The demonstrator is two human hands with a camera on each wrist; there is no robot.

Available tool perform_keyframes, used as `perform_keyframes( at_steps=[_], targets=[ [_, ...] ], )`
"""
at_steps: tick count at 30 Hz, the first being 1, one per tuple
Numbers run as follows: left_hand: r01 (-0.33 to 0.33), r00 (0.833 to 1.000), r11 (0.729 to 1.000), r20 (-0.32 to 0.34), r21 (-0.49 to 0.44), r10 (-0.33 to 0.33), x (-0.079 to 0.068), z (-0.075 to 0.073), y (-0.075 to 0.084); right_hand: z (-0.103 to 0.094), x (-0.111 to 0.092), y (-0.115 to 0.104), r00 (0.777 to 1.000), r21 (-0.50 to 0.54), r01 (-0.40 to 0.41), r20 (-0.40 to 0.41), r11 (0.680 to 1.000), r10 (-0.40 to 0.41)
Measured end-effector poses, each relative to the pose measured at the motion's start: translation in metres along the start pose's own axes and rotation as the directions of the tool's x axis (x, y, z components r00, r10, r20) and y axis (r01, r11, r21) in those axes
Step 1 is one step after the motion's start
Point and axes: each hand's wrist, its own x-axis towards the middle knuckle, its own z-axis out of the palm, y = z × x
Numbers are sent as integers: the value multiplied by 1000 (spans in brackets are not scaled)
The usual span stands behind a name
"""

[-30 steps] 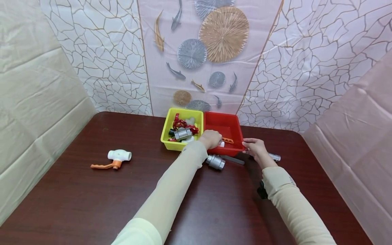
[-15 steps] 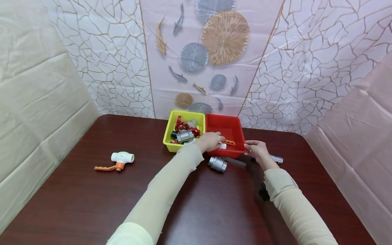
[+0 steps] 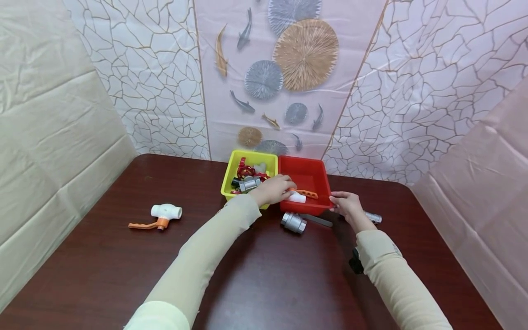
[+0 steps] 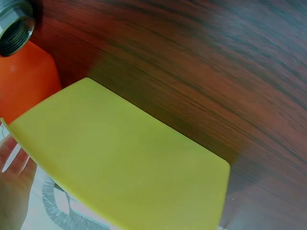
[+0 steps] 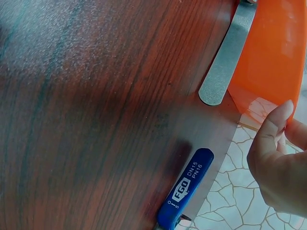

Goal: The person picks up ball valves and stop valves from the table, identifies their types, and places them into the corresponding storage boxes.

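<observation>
My left hand hangs over the wall between the yellow bin and the red bin. Its loosely bent fingers are by a white ball valve with an orange handle, lying in the red bin. In the left wrist view, the yellow bin's outer side partly hides the left hand. My right hand pinches the red bin's right rim between thumb and fingers, as the right wrist view shows at the bin wall. In front of the red bin lies a metal ball valve with a grey lever.
Another white ball valve with an orange handle lies on the table's left. Red-handled and metal valves fill the yellow bin. A metal valve, its blue handle toward me, lies beside the right hand. Something black is partly under the right forearm.
My left hand has drawn back leftward from the white valve in the red bin, leaving more of the valve visible. The right hand keeps its pinch on the rim. The view has shifted slightly.
</observation>
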Motion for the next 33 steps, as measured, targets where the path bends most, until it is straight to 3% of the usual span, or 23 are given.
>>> perform_keyframes(
  at_steps=[6,16,26,33],
  targets=[
    [-23,999,1000,-33,-11,22,-11,-1,-8,1,1,-1,1000,-14,6,-15,1000,-6],
    [-29,999,993,33,117,26,-30,-1,-21,0,2,1,1000,46,16,9,999,-17],
    [-137,991,980,6,144,137,-39,13,-31,0,3,4,1000,15,27,-8,1000,-27],
    [-168,985,972,6,165,170,-45,15,-32,0,3,4,1000,13,15,-19,1000,-14]
  ],
)
